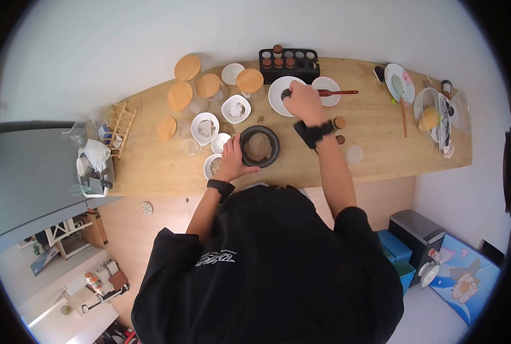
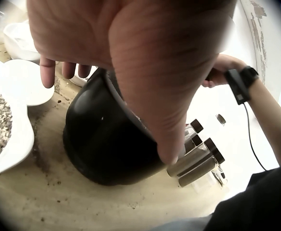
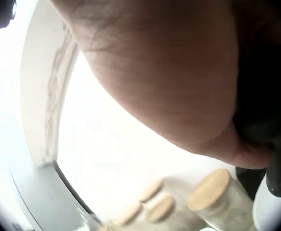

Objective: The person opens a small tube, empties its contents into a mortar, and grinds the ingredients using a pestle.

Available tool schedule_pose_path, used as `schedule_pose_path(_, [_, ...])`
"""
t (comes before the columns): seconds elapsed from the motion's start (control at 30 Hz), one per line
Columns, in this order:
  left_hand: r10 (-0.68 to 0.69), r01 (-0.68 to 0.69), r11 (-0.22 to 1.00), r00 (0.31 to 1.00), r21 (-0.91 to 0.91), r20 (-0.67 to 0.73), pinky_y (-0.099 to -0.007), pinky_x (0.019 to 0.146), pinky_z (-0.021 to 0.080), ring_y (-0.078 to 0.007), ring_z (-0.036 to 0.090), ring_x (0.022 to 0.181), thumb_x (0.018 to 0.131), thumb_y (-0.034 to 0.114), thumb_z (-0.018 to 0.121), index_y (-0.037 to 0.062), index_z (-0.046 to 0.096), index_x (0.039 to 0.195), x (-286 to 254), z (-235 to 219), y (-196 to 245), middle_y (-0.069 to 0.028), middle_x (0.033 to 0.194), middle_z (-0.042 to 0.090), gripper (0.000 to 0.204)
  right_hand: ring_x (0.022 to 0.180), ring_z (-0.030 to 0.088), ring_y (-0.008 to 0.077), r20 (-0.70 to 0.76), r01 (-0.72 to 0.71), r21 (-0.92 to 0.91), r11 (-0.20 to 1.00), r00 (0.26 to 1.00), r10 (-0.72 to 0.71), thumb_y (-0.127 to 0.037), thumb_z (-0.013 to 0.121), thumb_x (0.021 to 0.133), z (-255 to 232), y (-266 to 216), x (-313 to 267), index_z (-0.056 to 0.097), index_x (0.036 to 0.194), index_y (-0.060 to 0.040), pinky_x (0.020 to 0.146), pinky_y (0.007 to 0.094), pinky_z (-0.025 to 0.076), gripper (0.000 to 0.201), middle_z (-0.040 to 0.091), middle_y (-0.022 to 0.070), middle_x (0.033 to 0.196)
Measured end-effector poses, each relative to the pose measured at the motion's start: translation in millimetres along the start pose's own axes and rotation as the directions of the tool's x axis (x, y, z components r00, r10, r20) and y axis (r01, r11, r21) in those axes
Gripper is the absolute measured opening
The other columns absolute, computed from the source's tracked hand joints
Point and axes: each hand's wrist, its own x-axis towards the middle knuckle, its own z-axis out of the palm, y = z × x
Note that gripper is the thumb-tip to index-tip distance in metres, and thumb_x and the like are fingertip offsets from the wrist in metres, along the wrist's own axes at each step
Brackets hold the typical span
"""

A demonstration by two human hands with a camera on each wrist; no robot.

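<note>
In the head view, a black mortar [image 1: 276,144] holding brown powder stands near the front edge. My left hand [image 1: 231,162] rests against its left side, fingers and thumb spread; the left wrist view shows the thumb of that hand [image 2: 155,62] over the side of the mortar [image 2: 102,130]. Farther back, my right hand [image 1: 304,106] grips a black pestle [image 1: 286,93] above a large white dish [image 1: 275,96]. The right wrist view shows the pestle's dark end [image 3: 280,171] below the hand [image 3: 164,72], beside a white rim. Whether it touches the dish, I cannot tell.
Small white bowls [image 1: 204,128] and wooden-lidded jars [image 1: 180,96] stand left of the mortar. Behind the dish is a black rack [image 1: 290,74] with small bottles. A red-handled utensil [image 1: 344,92] crosses a bowl at right; beyond are a plate [image 1: 394,71] and wire basket [image 1: 420,109].
</note>
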Motion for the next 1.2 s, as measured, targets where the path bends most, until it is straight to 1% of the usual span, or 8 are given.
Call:
schedule_pose_path(0.1, [-0.044, 0.044, 0.999, 0.999, 0.004, 0.009, -0.0585, 0.111, 0.037, -0.0461, 0.039, 0.137, 0.051, 0.057, 0.097, -0.0035, 0.020, 0.157, 1.0, 2.3, 1.5, -0.0263, 0.147, 0.039, 0.144, 0.082, 0.071, 0.0366, 0.054, -0.059, 0.462, 0.885, 0.998, 0.038, -0.019, 0.068, 0.083, -31.6, -10.7, -57.5, 0.065, 0.105, -0.0028, 0.073, 0.0427, 0.055, 0.027, 0.073, 0.0187, 0.089])
schedule_pose_path(0.17, [-0.062, 0.062, 0.998, 0.998, -0.004, 0.000, -0.0585, 0.110, 0.036, -0.0454, 0.040, 0.137, 0.051, 0.059, 0.096, -0.0037, 0.020, 0.157, 1.8, 3.2, 6.1, -0.0258, 0.147, 0.039, 0.144, 0.080, 0.070, 0.0317, -0.091, 0.081, 0.627, 0.775, 0.995, -0.030, -0.014, 0.070, 0.082, 12.7, 2.6, -89.0, 0.065, 0.103, -0.0025, 0.071, 0.0400, 0.053, 0.025, 0.071, 0.0161, 0.086])
schedule_pose_path(0.23, [-0.077, 0.077, 0.997, 0.997, -0.012, -0.004, -0.0586, 0.110, 0.036, -0.0448, 0.040, 0.137, 0.051, 0.062, 0.095, -0.0040, 0.021, 0.156, 2.4, 3.5, 11.9, -0.0253, 0.147, 0.040, 0.145, 0.079, 0.070, 0.0281, 0.128, -0.131, 0.710, 0.692, 0.990, 0.057, -0.013, 0.070, 0.082, 38.5, 4.3, -119.5, 0.065, 0.104, -0.0024, 0.072, 0.0394, 0.053, 0.025, 0.071, 0.0164, 0.087])
schedule_pose_path(0.37, [-0.078, 0.081, 0.994, 0.996, 0.074, -0.048, -0.0578, 0.109, 0.034, -0.0434, 0.041, 0.137, 0.050, 0.065, 0.094, -0.0025, 0.021, 0.157, -0.2, 2.3, 19.6, -0.0243, 0.147, 0.041, 0.145, 0.084, 0.070, 0.0299, 0.249, -0.246, 0.627, 0.739, 0.962, 0.109, -0.011, 0.070, 0.081, 70.5, -3.1, -143.9, 0.065, 0.104, -0.0030, 0.074, 0.0402, 0.055, 0.025, 0.070, 0.0163, 0.089])
schedule_pose_path(0.43, [-0.074, 0.080, 0.993, 0.995, 0.091, -0.070, -0.0580, 0.109, 0.034, -0.0436, 0.041, 0.137, 0.052, 0.066, 0.093, -0.0021, 0.021, 0.157, 0.1, 4.5, 21.5, -0.0245, 0.146, 0.041, 0.144, 0.086, 0.069, 0.0345, -0.055, 0.042, 0.490, 0.871, 0.998, -0.018, -0.009, 0.070, 0.080, 86.8, -8.5, -146.1, 0.065, 0.103, -0.0048, 0.073, 0.0430, 0.056, 0.024, 0.066, 0.0159, 0.095])
schedule_pose_path(0.63, [-0.127, 0.132, 0.990, 0.988, 0.053, -0.087, -0.0589, 0.108, 0.033, -0.0428, 0.040, 0.137, 0.048, 0.064, 0.095, 0.0030, 0.024, 0.158, 1.7, 11.0, 16.1, -0.0235, 0.148, 0.040, 0.144, 0.083, 0.065, 0.0390, -0.089, 0.134, 0.316, 0.939, 0.990, -0.111, -0.006, 0.070, 0.083, 101.7, -34.7, -136.1, 0.062, 0.100, -0.0075, 0.068, 0.0487, 0.056, 0.018, 0.053, 0.0155, 0.101])
schedule_pose_path(0.93, [-0.136, 0.133, 0.990, 0.987, -0.038, -0.083, -0.0571, 0.109, 0.032, -0.0428, 0.038, 0.138, 0.047, 0.063, 0.095, 0.0033, 0.022, 0.159, 0.1, 16.0, 10.4, -0.0237, 0.147, 0.038, 0.146, 0.078, 0.065, 0.0326, -0.090, 0.288, 0.478, 0.830, 0.956, -0.280, -0.003, 0.076, 0.078, 115.9, -9.4, -137.0, 0.063, 0.091, -0.0069, 0.065, 0.0456, 0.055, 0.019, 0.054, 0.0109, 0.096])
schedule_pose_path(1.2, [-0.161, 0.161, 0.987, 0.986, -0.003, -0.052, -0.0607, 0.109, 0.029, -0.0431, 0.036, 0.139, 0.045, 0.067, 0.095, 0.0028, 0.021, 0.159, 1.3, 13.4, 10.9, -0.0250, 0.148, 0.038, 0.149, 0.079, 0.065, 0.0322, -0.101, 0.311, 0.421, 0.852, 0.950, -0.297, -0.006, 0.075, 0.081, 116.2, -10.9, -138.6, 0.063, 0.090, -0.0082, 0.063, 0.0447, 0.054, 0.015, 0.055, 0.0098, 0.094])
